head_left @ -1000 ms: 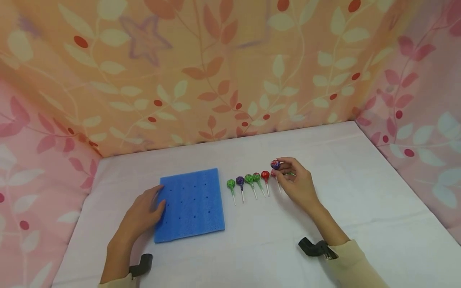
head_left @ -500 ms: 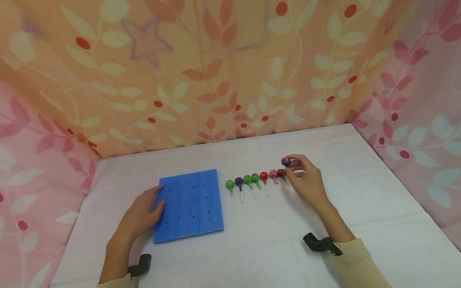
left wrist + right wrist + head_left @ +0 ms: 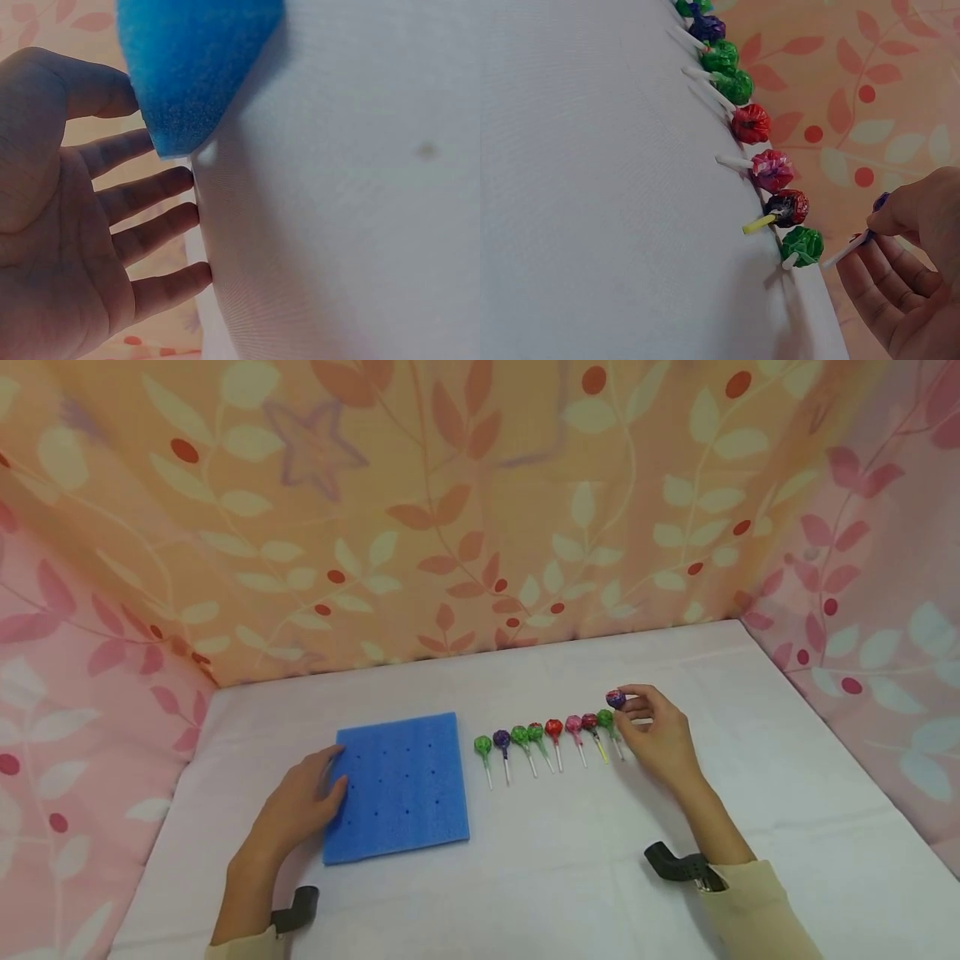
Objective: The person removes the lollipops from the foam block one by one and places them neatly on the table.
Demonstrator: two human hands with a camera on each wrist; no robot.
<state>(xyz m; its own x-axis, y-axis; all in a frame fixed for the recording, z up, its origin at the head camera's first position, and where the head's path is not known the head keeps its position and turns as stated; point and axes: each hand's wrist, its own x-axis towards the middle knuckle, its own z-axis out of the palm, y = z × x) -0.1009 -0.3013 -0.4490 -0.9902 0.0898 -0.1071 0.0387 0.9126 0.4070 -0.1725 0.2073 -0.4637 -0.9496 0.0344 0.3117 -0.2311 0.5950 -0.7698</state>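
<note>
My right hand [image 3: 660, 735] pinches a purple-and-red wrapped lollipop [image 3: 616, 698], raised beside the right end of a row. In the right wrist view its white stick [image 3: 846, 251] slants down out of the fingers. Nearest to it in the row is a green lollipop [image 3: 802, 246]; then come a dark red one with a yellow stick [image 3: 590, 722], a pink one [image 3: 574, 724] and a red one [image 3: 553, 727]. My left hand [image 3: 296, 806] rests at the left edge of a blue foam board [image 3: 420, 785] dotted with small holes, its thumb and fingers spread along that edge.
Farther left in the row lie more green lollipops [image 3: 519, 735] and a purple one [image 3: 502, 740], sticks toward me. Everything is on a white tablecloth [image 3: 540, 868]. A floral curtain [image 3: 450, 527] closes off the back and both sides.
The right hand has moved to the right with the lollipop, uncovering the dark red and green lollipops at the row's end. The left hand and foam board stay in place.
</note>
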